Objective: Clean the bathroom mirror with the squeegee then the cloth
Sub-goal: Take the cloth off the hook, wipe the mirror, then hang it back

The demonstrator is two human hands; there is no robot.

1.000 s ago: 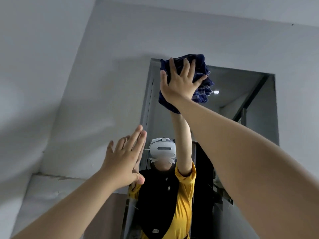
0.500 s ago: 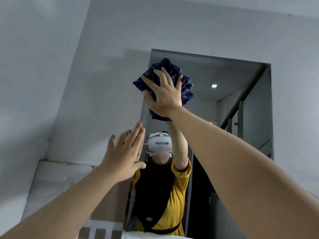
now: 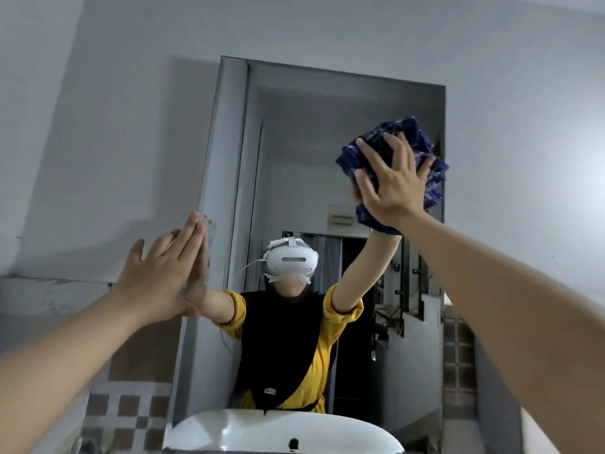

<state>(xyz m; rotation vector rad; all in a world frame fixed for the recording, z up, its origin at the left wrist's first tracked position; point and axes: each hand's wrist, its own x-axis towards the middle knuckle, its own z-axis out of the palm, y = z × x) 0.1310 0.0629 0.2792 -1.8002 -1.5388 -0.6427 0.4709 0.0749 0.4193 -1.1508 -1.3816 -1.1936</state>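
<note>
I count two hands: left hand (image 3: 157, 283) and right hand (image 3: 391, 188). One cloth (image 3: 406, 142), one mirror (image 3: 294, 142), one sink (image 3: 262, 430) at the bottom edge. One reflected person in the glass, wearing one headset (image 3: 291, 258). I see no second cloth.

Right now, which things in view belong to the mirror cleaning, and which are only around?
Part of the job:
- cloth, pressed to the glass by the right hand
- mirror
- left hand, flat at the mirror's left edge

Only around:
- sink
- wall tiles

No squeegee in view.
</note>
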